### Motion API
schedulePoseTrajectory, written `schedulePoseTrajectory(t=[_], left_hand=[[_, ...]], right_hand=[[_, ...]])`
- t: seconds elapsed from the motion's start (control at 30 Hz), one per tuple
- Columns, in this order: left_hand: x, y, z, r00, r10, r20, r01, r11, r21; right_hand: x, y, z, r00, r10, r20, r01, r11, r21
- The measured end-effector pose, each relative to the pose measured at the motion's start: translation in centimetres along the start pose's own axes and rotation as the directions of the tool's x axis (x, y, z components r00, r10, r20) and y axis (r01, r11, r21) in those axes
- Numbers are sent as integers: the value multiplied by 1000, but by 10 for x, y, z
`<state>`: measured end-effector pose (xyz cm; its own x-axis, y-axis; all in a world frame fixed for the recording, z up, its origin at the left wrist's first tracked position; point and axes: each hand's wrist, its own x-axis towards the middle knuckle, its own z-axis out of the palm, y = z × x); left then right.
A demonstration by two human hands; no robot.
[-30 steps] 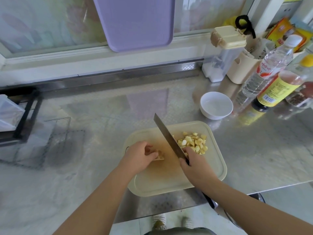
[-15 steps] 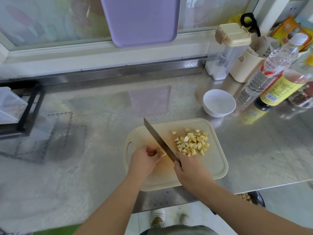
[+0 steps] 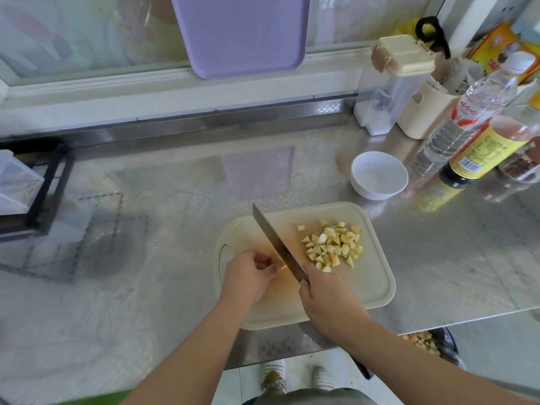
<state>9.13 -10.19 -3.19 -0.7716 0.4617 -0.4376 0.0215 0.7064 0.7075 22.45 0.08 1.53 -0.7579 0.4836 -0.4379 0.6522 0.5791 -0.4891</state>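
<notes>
The left hand (image 3: 248, 276) curls round 1 small piece (image 3: 282, 267) of pale flesh and pinches it down on the board (image 3: 377, 287), touching the left face of the knife (image 3: 277, 244). Only a sliver of the piece shows past the thumb, so its shape cannot be told. The right hand (image 3: 327, 299) is wrapped tight round the knife handle, right up at the heel of the blade. The blade slants away to the upper left, and whether its edge meets the board is not clear.

A heap of cubes (image 3: 333, 247) lies on the right half of the board, just beside the blade. A white bowl (image 3: 379, 174) stands on the steel counter (image 3: 175, 200) beyond the board.

The piece is likely light and firm, with wet cut faces that slip under pressure. Being so small, it leaves little room for fingers. It is best held from above with the tips tucked back and the knuckles against the blade. The knife looks broad, stiff and fairly heavy, so its own weight should do most of the cutting. The board is thin plastic on smooth metal and could slide under a hard push.
</notes>
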Motion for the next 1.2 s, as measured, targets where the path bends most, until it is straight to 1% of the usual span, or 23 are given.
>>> schedulePoseTrajectory(t=[0.13, 0.3, 0.4, 0.53, 0.6, 0.7, 0.8, 0.87, 0.97, 1.03, 1.07, 1.1, 1.13, 1.2], left_hand=[[-1, 1, -2, 1000, 27, -11, -27, 999, 46], [-1, -2, -2, 998, 57, -1, -57, 998, 30], [1, -5, -1, 999, 36, 2, -36, 999, 3], [0, -6, 0, 999, 43, 16, -42, 999, -24], [-4, -4, 3, 994, 108, -10, -107, 993, 50], [-7, 0, 5, 972, 231, -53, -208, 939, 273], [-4, -1, -1, 947, 312, -73, -272, 905, 327], [2, -5, -12, 936, 336, -110, -281, 895, 346], [9, -8, -31, 932, 340, -130, -271, 887, 372], [10, -7, -39, 930, 351, -110, -279, 867, 412], [7, -6, -41, 922, 368, -124, -291, 866, 407], [3, -3, -42, 906, 386, -171, -306, 879, 365], [-2, 1, -41, 887, 395, -240, -326, 902, 282], [-12, 11, -38, 857, 343, -383, -350, 935, 54]], right_hand=[[8, -3, 2, 1000, 12, 16, -12, 1000, 0], [29, -11, 11, 992, 71, 105, -70, 997, -18], [37, -15, 15, 991, 95, 96, -92, 995, -40], [44, -21, 16, 994, 68, 80, -63, 995, -72], [45, -21, 16, 994, 68, 87, -63, 996, -63], [44, -16, 12, 994, 64, 93, -63, 998, -16], [42, -8, 6, 996, 39, 83, -40, 999, 17], [39, -1, 3, 997, 17, 74, -19, 999, 38], [35, 4, -2, 997, -5, 76, -5, 991, 131], [31, 5, -9, 996, -8, 87, -13, 970, 242], [29, 4, -13, 995, -14, 101, -19, 946, 323], [27, 4, -18, 992, -26, 121, -27, 908, 419], [26, 3, -24, 989, -39, 143, -42, 853, 520], [25, 2, -35, 977, -63, 204, -105, 692, 715]])
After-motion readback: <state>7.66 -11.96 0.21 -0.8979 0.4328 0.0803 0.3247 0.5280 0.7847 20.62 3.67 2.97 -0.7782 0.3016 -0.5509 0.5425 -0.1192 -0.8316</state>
